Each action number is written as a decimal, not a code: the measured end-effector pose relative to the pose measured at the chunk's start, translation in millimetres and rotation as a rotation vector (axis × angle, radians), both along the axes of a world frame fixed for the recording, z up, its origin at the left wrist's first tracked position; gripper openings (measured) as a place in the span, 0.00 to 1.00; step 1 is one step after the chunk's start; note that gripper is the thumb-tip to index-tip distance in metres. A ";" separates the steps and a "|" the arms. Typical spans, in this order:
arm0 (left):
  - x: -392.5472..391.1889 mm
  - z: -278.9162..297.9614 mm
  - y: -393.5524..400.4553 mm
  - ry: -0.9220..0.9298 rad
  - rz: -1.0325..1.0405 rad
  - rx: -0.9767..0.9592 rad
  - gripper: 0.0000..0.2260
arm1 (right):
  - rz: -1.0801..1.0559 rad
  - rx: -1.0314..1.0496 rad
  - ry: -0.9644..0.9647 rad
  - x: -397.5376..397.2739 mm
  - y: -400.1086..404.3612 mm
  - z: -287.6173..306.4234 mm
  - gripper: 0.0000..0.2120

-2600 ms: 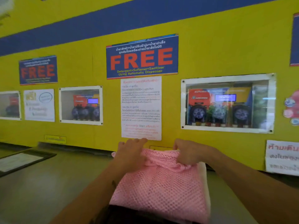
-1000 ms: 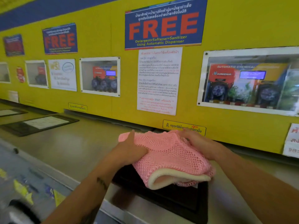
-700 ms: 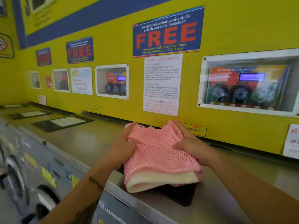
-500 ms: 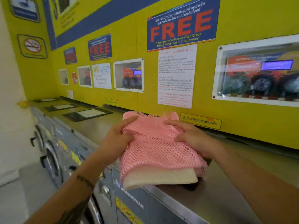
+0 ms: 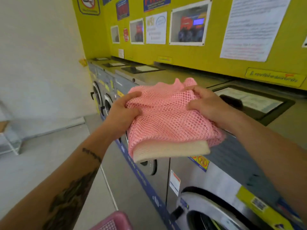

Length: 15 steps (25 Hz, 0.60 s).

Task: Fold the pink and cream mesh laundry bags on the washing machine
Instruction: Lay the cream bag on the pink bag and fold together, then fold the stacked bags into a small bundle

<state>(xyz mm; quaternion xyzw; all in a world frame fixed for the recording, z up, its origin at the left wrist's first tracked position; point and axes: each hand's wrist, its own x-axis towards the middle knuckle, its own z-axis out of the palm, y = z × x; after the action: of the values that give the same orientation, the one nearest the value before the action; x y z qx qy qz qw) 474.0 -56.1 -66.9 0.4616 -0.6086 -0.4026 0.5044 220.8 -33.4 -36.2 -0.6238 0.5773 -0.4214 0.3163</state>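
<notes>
I am standing at the washing machine [image 5: 232, 171], the big steel-fronted one whose flat top runs off to my right, and everything here is placed against it. I am holding the folded bundle clear of that top, out past its front edge and above its door side, so nothing is resting on the machine right now. To carry it well, I am judging that I should be keeping both sides level and squeezing evenly, since loose mesh slides and the inner layer could be slipping out of the open fold facing me.

The pink mesh bag [image 5: 166, 117] is forming the outer wrap, bunched along the far edge nearest the machine's top. The cream mesh bag [image 5: 172, 150] is lying inside it, showing only as a pale lip along the near lower edge.

My left hand [image 5: 123, 113] is curling around the bundle's left edge, thumb on top and fingers closed beneath. My right hand [image 5: 206, 103] is pressing down over the right edge, fingers gathered into the mesh, on the side closer to the machine's top
</notes>
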 end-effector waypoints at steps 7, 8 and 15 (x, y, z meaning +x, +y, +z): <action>180.5 -177.8 64.2 -0.076 0.013 0.040 0.26 | 0.058 -0.042 -0.051 173.3 45.7 -189.9 0.25; 206.5 -205.6 73.2 -0.116 0.016 0.101 0.26 | 0.067 0.038 -0.070 199.7 53.0 -220.9 0.25; 285.8 -380.6 114.9 -0.173 0.091 0.532 0.22 | 0.095 0.514 0.055 296.6 78.5 -405.4 0.27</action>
<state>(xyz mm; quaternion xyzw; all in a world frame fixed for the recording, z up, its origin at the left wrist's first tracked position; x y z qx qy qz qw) 759.8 58.9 -447.5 0.6372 -0.5009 -0.4845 0.3292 517.4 45.1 -441.6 -0.5606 0.6438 -0.2284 0.4681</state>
